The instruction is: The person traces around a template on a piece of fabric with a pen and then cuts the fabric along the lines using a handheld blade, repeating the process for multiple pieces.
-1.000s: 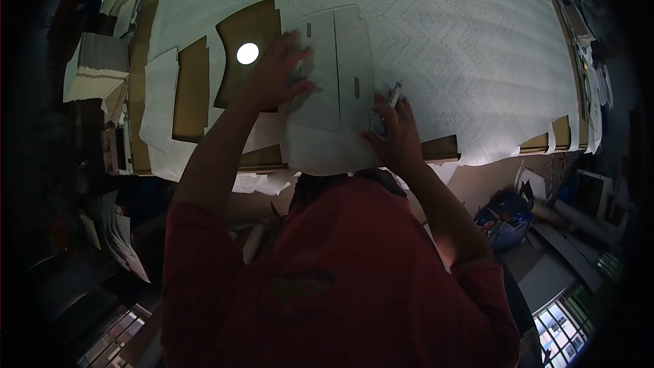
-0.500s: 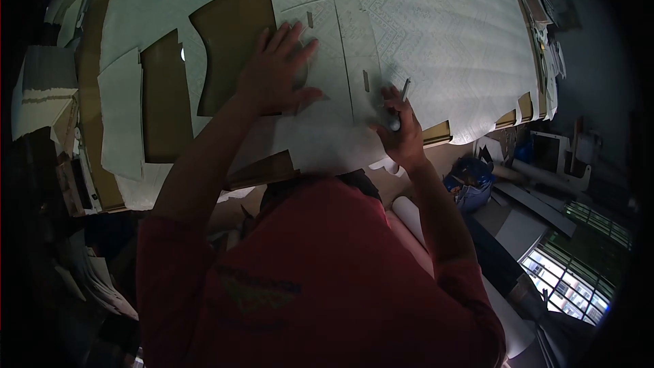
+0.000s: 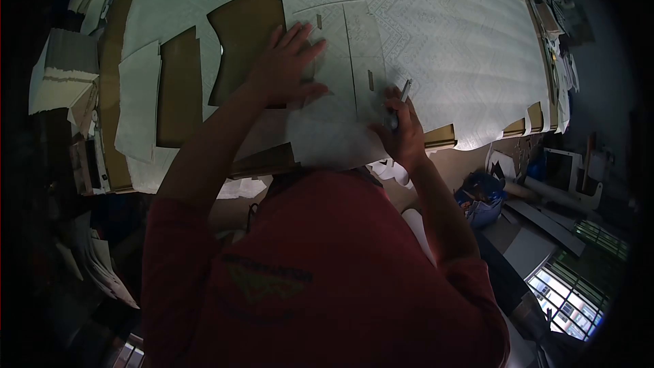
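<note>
The right hand (image 3: 406,135) had its fingers wrapped around a slim tool (image 3: 407,90) beside the template (image 3: 338,61); the left hand (image 3: 283,67), fingers wide, lay across its left edge, on the sheet (image 3: 470,48). Step appeared to be steadying for tracing or cutting; next move called for firm pressure.

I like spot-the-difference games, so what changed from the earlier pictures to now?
The bright spot, a whole circle a second ago, has slid to the left edge of the big brown patch; only a sliver shows. The left hand looks flatter. The whole view shifted too. Nothing was grabbed or let go: the right hand still holds the pen-like tool beside the slotted panel.
</note>
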Tool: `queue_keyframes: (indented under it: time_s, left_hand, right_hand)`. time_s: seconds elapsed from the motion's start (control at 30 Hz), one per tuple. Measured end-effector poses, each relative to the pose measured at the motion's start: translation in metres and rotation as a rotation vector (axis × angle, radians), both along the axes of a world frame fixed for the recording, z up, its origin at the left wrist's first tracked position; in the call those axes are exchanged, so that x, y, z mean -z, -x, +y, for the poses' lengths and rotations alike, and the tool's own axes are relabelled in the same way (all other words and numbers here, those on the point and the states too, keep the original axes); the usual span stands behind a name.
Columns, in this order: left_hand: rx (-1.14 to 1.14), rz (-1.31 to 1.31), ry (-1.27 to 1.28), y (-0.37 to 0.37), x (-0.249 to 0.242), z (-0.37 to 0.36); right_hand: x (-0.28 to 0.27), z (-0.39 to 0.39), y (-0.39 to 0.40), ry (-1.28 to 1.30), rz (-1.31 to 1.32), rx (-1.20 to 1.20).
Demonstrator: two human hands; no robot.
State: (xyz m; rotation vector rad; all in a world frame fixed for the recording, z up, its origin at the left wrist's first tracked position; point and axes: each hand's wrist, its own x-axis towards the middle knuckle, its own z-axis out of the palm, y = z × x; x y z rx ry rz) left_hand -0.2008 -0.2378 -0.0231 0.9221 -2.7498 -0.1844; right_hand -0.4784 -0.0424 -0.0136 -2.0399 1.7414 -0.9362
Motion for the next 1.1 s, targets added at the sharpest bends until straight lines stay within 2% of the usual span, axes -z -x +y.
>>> queue_keyframes:
  time_s: [0.13,0.63,0.83,1.1]
  left_hand:
    - [0.035,0.091,-0.020,-0.0006,0.0044,0.0000]
    - [0.013,0.161,-0.020,-0.0010,0.0069,0.0012]
    - [0.017,0.157,-0.005,-0.0009,0.0089,0.0005]
    - [0.027,0.121,0.015,-0.0012,0.0112,-0.0007]
  right_hand:
    - [0.0040,-0.0006,0.0011,0.028,-0.004,-0.005]
    - [0.0019,0.0005,-0.0023,0.012,0.005,0.012]
    - [0.0034,-0.0001,-0.0025,-0.031,-0.039,0.027]
    - [0.0031,0.0008,-0.0030,0.034,0.025,0.018]
